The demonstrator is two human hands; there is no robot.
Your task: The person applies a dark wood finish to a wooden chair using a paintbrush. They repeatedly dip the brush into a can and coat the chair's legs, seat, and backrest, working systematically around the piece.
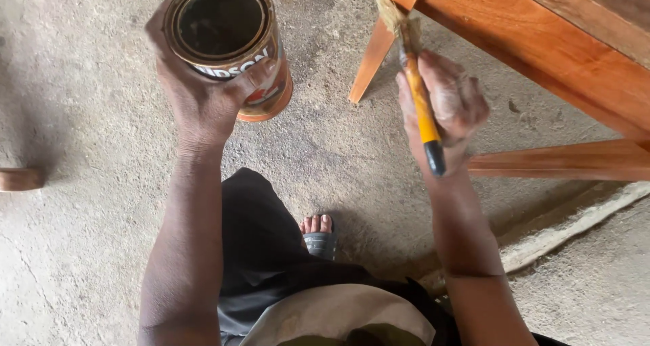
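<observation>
Brush (414, 82) clenched in right hand (447, 109), bristles against orange wood frame (542, 48); tin (227, 41) gripped in left hand (203, 95), above rough concrete floor (81, 82).

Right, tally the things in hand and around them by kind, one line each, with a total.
Round metal tin of dark liquid, in the left hand: 1
Yellow-handled paintbrush, in the right hand: 1
Reddish-brown wooden furniture frame: 1
Grey slipper on the foot: 1
Brown wooden piece at the left edge: 1
Total: 5
</observation>
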